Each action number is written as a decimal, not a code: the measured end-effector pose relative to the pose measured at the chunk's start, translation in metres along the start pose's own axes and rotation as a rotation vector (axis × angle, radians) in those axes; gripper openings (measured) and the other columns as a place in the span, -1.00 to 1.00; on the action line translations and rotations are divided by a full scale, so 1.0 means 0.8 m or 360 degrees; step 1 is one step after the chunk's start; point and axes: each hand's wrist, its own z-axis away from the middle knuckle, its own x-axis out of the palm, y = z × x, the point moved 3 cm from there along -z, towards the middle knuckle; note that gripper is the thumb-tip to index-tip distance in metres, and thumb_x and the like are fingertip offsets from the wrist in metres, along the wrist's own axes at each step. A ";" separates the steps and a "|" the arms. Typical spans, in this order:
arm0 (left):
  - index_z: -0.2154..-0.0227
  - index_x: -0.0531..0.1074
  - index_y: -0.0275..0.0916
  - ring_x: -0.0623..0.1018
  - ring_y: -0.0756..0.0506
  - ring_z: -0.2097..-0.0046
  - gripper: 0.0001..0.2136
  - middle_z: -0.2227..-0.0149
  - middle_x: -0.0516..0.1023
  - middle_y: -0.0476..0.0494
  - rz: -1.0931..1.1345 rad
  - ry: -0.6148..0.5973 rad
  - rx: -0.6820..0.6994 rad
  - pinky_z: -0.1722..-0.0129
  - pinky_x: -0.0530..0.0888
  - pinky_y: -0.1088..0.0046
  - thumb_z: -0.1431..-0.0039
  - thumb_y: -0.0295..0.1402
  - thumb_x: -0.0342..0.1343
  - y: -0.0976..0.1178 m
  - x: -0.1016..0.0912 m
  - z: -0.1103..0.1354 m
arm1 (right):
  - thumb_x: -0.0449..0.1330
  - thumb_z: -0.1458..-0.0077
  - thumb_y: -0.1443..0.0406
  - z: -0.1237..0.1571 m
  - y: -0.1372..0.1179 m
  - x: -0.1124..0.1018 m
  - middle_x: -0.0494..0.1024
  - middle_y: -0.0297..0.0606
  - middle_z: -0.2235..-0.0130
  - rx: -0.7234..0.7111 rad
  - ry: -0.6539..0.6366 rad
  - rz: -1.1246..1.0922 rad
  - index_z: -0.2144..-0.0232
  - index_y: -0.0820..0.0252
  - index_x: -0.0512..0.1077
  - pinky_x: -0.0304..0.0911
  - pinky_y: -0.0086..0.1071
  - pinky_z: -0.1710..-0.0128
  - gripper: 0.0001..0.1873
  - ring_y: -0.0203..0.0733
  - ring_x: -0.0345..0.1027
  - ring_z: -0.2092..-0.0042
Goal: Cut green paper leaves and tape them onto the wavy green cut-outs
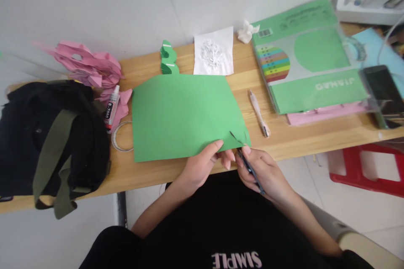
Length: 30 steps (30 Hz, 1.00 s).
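Note:
A green sheet of paper point(186, 113) lies on the wooden table point(293, 138) in front of me. My left hand point(202, 166) pinches its near edge, thumb on top. My right hand point(260, 170) is closed round a dark pen point(251, 170) whose tip rests at the sheet's near right corner, beside a curved dark line drawn there.
A black bag point(47, 138) lies at the left, with pink paper cut-outs point(88, 67), a glue tube point(112, 107) and a tape ring point(121, 136). A white pen point(259, 113), a pack of coloured paper point(309, 59), a phone point(383, 88) and a red stool point(366, 168) are at the right.

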 end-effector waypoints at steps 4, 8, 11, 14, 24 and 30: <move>0.66 0.40 -0.24 0.36 -0.03 0.49 -0.64 0.65 0.32 -0.02 0.0065 -0.0046 -0.0003 0.27 0.36 0.36 -0.16 -0.17 -0.02 -0.002 0.003 0.000 | 0.05 -0.12 -0.09 -0.001 0.001 0.000 0.07 -0.56 0.73 -0.0076 0.0022 0.0034 0.56 0.19 0.26 -0.19 -0.56 0.78 -0.51 -0.49 -0.16 0.74; 0.66 0.38 -0.24 0.37 -0.05 0.47 -0.62 0.63 0.32 -0.03 0.0064 -0.0118 0.0008 0.26 0.36 0.34 -0.17 -0.14 -0.03 -0.005 0.005 -0.001 | 0.05 -0.13 -0.09 -0.003 0.000 0.002 0.07 -0.56 0.74 -0.0160 0.0010 0.0034 0.56 0.19 0.27 -0.18 -0.55 0.79 -0.50 -0.49 -0.15 0.75; 0.65 0.37 -0.23 0.37 -0.05 0.46 -0.61 0.61 0.32 -0.04 0.0058 -0.0139 0.0038 0.24 0.35 0.34 -0.18 -0.12 -0.03 -0.008 0.006 -0.001 | 0.03 -0.14 -0.09 -0.004 0.000 0.003 0.06 -0.56 0.75 -0.0206 0.0004 0.0016 0.56 0.20 0.28 -0.18 -0.55 0.78 -0.49 -0.49 -0.15 0.75; 0.65 0.37 -0.22 0.36 -0.05 0.45 -0.61 0.61 0.32 -0.03 -0.0017 -0.0122 0.0042 0.22 0.33 0.35 -0.19 -0.12 -0.05 -0.010 0.005 -0.001 | 0.03 -0.13 -0.10 -0.005 0.000 0.004 0.07 -0.56 0.74 -0.0205 0.0012 0.0000 0.56 0.21 0.29 -0.17 -0.55 0.79 -0.48 -0.49 -0.14 0.75; 0.66 0.37 -0.23 0.23 0.03 0.58 -0.60 0.71 0.23 0.05 -0.0004 -0.0099 -0.0004 0.42 0.22 0.42 -0.18 -0.10 -0.03 -0.018 0.006 0.002 | 0.01 -0.16 -0.07 -0.007 0.000 0.007 0.06 -0.53 0.74 -0.0206 0.0028 -0.0031 0.62 0.22 0.28 -0.18 -0.54 0.78 -0.46 -0.49 -0.12 0.75; 0.65 0.36 -0.25 0.20 0.05 0.60 -0.59 0.70 0.26 0.06 0.0020 -0.0053 -0.0023 0.46 0.18 0.43 -0.17 -0.07 -0.01 -0.022 0.007 0.003 | 0.01 -0.16 -0.07 -0.007 0.001 0.007 0.06 -0.53 0.75 -0.0213 0.0056 -0.0035 0.64 0.23 0.29 -0.19 -0.54 0.78 -0.44 -0.49 -0.12 0.76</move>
